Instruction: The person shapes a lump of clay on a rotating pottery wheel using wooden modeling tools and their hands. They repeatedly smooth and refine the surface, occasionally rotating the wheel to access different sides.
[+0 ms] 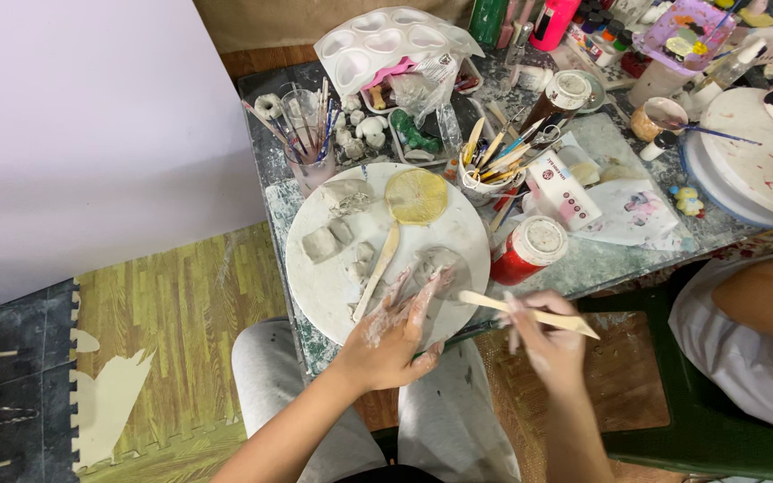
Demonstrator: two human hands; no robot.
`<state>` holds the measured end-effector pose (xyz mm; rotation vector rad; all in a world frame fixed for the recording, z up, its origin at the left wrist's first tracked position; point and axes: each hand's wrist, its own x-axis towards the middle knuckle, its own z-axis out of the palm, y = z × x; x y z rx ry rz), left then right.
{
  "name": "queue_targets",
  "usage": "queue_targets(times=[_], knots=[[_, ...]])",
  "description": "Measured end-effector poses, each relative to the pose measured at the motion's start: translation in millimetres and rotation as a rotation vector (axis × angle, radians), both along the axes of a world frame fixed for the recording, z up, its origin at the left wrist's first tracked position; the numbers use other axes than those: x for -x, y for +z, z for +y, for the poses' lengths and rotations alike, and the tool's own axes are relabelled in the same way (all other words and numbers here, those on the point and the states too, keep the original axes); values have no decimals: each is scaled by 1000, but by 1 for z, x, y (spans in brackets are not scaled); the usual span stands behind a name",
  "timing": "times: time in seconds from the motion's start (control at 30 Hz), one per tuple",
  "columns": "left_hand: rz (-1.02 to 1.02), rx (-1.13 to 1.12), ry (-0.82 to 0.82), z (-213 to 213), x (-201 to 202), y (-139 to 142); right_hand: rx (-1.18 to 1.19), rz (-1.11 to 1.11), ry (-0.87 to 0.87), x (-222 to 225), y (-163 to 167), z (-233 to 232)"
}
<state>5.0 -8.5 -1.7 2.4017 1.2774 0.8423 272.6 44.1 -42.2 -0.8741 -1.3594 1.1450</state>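
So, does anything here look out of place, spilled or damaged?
Nothing looks broken or spilled. The table is crowded and smeared with dried clay, and the left hand, on the round board, is coated with it. The right hand holds a wooden tool. One wooden tool lies loose on the board.

I note a paint-stained table [603, 259] bearing a round board [315, 277], red jar [525, 250], tool cup [485, 183], brush glass [308, 161] and turntable [744, 156]

Clay craft studio: tool-cluttered worktable [601, 259]
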Motion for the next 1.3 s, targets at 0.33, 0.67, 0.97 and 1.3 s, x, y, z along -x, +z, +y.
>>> queue_targets(times=[0.33, 0.67, 0.97, 1.3], knots=[[19, 10, -4, 1, -1, -3, 83, -1, -101, 12, -1, -1], [-59, -9, -32, 2, -1, 2, -85, -173, -79, 20, -1, -8], [-16, 24, -24, 2, 0, 1, -3, -138, -149, 21, -1, -12], [-25, 41, -21, 2, 0, 3, -128, 24, -40, 18, -14, -3]])
